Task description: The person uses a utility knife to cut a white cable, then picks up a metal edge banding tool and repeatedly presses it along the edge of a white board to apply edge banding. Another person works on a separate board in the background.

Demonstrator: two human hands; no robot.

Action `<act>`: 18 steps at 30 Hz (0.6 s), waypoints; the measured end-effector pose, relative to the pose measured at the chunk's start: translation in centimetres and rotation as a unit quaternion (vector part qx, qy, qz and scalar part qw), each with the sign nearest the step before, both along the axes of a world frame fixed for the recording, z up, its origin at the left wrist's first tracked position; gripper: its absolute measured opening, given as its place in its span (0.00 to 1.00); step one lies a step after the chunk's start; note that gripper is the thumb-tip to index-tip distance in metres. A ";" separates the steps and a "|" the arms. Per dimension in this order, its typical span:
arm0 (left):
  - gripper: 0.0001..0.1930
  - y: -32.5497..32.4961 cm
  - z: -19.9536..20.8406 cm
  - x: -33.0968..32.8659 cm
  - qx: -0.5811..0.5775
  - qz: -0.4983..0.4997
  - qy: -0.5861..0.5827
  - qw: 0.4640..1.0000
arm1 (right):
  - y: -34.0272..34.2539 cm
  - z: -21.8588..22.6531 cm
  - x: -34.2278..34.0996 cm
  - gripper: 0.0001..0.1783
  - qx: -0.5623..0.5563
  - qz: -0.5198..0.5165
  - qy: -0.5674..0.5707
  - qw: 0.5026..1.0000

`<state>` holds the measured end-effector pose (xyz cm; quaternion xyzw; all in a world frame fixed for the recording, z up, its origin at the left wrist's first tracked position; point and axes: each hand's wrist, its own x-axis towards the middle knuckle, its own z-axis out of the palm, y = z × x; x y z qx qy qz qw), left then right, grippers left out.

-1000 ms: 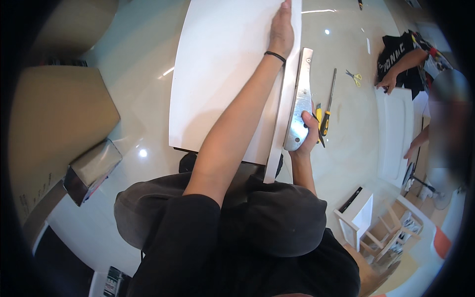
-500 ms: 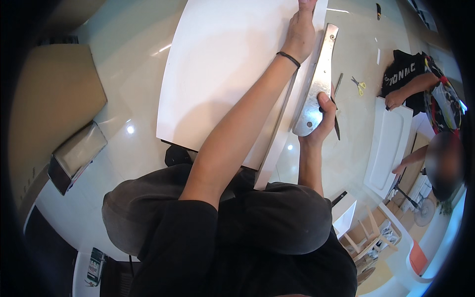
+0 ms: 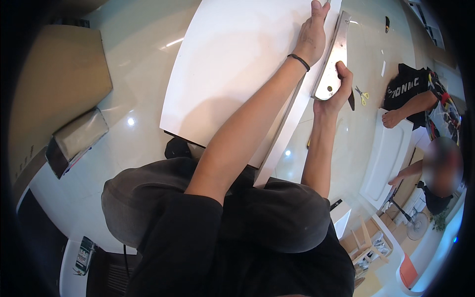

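A large white board (image 3: 232, 64) stands before my knees, a narrow white strip (image 3: 284, 136) running along its right side. My left hand (image 3: 312, 37), a dark band at its wrist, grips the strip near its far end; part of the fingers is hidden. In my right hand (image 3: 336, 91) is a long silver metal plate-like tool (image 3: 331, 72) with holes, held upright close alongside the strip. The thumb presses on its face and the other fingers go behind it. Whether the tool touches the strip, I cannot tell.
Yellow-handled scissors (image 3: 363, 96) and a dark-handled knife (image 3: 387, 24) lie on the shiny floor. At the right, another person's hand (image 3: 394, 119) rests on a white panel (image 3: 383, 163). A fan (image 3: 417, 225) and wooden frame (image 3: 366, 245) stand beyond. Cardboard (image 3: 64, 74) is at the left.
My right hand has raised the metal tool away from me and turned it more edge-on toward the strip. The left hand stays on the strip. The whole view has shifted slightly.
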<state>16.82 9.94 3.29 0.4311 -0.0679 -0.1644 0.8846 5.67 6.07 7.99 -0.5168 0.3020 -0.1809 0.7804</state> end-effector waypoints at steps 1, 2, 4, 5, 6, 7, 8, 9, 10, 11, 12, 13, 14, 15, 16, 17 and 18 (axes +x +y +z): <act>0.49 0.0 -0.1 0.1 -0.028 -0.024 0.005 0.999 | -0.1 -0.3 -0.3 0.16 -0.015 -0.028 0.032 0.999; 0.49 0.0 -0.2 0.1 -0.007 -0.005 -0.010 1.000 | 0.0 -0.6 -1.4 0.27 -0.041 0.008 0.028 0.999; 0.51 0.0 -0.3 0.3 0.037 0.042 -0.045 0.997 | 0.8 -1.2 -4.2 0.37 -0.046 0.032 0.015 0.998; 0.51 0.1 -0.3 0.5 0.034 0.046 -0.040 0.998 | 1.2 -1.4 -5.2 0.38 -0.044 0.049 0.000 0.998; 0.51 -0.1 -0.2 0.3 0.031 0.046 -0.032 0.998 | 1.2 -1.6 -5.5 0.28 -0.034 0.029 -0.001 0.999; 0.52 -0.2 -0.2 0.1 0.026 0.040 -0.024 0.999 | 1.3 -1.7 -5.6 0.18 -0.026 0.004 -0.001 1.000; 0.52 -0.2 -0.1 0.2 -0.003 0.032 -0.017 0.999 | 1.0 -1.8 -5.0 0.16 -0.027 -0.010 0.001 1.000; 0.52 -0.2 0.0 -0.1 -0.011 0.023 -0.015 1.000 | 0.7 -1.7 -4.0 0.14 -0.029 -0.025 0.003 0.999; 0.52 -0.1 0.0 -0.1 -0.019 0.017 -0.017 1.000 | 0.4 -1.6 -2.8 0.12 -0.030 -0.040 0.006 0.999; 0.52 0.0 0.0 -0.4 -0.026 0.012 -0.018 0.999 | -0.3 -1.3 -1.4 0.12 -0.026 -0.010 -0.005 1.000; 0.51 -0.1 0.2 -0.2 -0.007 0.025 -0.008 1.000 | -0.9 -1.2 0.2 0.11 -0.021 -0.025 0.000 0.999; 0.51 -0.1 0.1 -0.1 0.001 0.030 -0.018 0.999 | -1.3 -1.1 1.3 0.11 -0.026 -0.047 0.012 0.998; 0.51 -0.1 0.1 -0.2 0.009 0.036 -0.026 0.999 | -1.3 -1.1 1.4 0.25 -0.075 -0.017 0.024 0.997; 0.51 -0.1 0.0 0.0 0.015 0.042 -0.032 0.998 | -1.3 -1.0 1.4 0.22 -0.063 -0.009 0.005 0.998; 0.50 -0.3 0.0 0.0 0.015 0.033 -0.001 0.999 | -1.1 -1.0 1.1 0.19 -0.071 -0.011 0.003 0.997; 0.50 -0.4 -0.1 -0.3 0.023 0.036 -0.005 0.999 | -0.8 -1.0 0.3 0.17 -0.078 -0.016 0.002 0.997; 0.50 -0.5 -0.2 0.0 0.032 0.044 -0.015 0.998 | -0.5 -0.9 -0.3 0.18 -0.092 -0.005 0.002 0.996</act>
